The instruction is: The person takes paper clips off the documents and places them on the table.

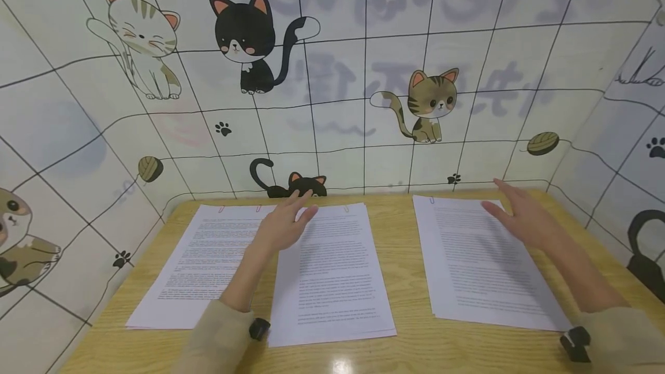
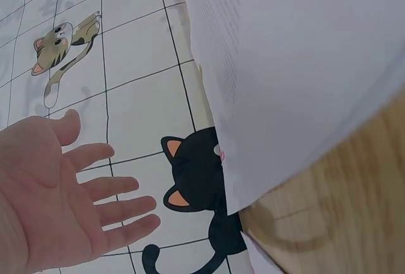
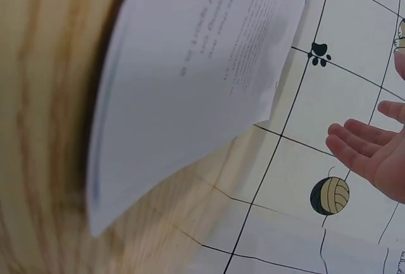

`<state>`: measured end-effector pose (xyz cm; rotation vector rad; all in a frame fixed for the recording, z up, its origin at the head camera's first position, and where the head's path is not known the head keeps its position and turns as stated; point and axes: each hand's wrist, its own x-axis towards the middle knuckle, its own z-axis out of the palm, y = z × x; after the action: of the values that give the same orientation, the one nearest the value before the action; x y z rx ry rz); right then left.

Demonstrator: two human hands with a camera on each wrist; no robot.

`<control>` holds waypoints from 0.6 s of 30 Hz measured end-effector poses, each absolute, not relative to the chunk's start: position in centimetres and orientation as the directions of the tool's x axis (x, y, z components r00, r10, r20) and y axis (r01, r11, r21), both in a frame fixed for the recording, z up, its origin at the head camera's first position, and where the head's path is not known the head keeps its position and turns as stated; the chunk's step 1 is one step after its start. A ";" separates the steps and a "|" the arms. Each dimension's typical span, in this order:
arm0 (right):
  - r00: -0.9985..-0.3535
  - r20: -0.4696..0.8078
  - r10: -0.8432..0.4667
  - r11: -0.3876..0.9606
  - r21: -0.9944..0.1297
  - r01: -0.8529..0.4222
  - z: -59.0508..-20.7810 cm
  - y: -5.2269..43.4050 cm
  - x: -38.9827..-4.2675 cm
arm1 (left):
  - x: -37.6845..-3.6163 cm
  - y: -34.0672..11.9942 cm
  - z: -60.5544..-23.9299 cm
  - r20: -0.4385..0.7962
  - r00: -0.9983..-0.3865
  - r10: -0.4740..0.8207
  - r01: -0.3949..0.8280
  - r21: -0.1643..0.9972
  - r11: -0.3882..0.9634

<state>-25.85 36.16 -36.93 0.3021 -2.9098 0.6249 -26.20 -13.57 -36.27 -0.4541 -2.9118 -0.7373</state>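
So, left stack (image 1: pixel 171 281): nine o'clock on the table (image 1: pixel 405 281); probably light, floppy; grip near its red clips (image 1: pixel 221 209).
Left hand (image 1: pixel 283 227): fingers spread, holding nothing.
Middle stack (image 1: pixel 337 287): clock's centre; sheets likely slip, so pinch the clipped edge.
Right stack (image 1: pixel 478 270): three o'clock; likely creases easily; support both sides.
Right hand (image 1: pixel 530 224): index finger apart, nothing held.

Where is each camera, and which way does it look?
Head: on the head, facing forward and down at papers, table and wall; left grip, right grip and arms show.
Left wrist: on it, facing papers and wall; left grip shows.
Right wrist: on it, facing papers and wall; right grip partly shows.
Wrist views share table and wall.
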 end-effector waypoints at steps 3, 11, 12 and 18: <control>-0.969 0.192 -0.159 0.882 -0.414 -0.227 -37.2 36.8 -26.0 | -26.5 -12.9 -36.5 0.180 -0.947 0.266 0.320 0.483 0.815; -0.991 0.083 -0.107 0.870 -0.474 -0.133 -37.5 38.2 -25.9 | -27.4 -10.9 -36.7 0.236 -0.932 0.276 0.361 0.539 0.760; -0.992 0.077 -0.102 0.868 -0.480 -0.126 -37.6 38.3 -25.8 | -27.5 -10.7 -36.7 0.226 -0.934 0.277 0.357 0.553 0.752; -0.996 0.040 -0.079 0.870 -0.485 -0.088 -37.6 38.7 -25.6 | -27.7 -9.0 -36.9 0.147 -0.946 0.290 0.311 0.667 0.677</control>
<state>-25.59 38.71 -37.62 0.1350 -3.0197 0.7844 -27.67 -9.02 -36.93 -0.5111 -2.8503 -1.1414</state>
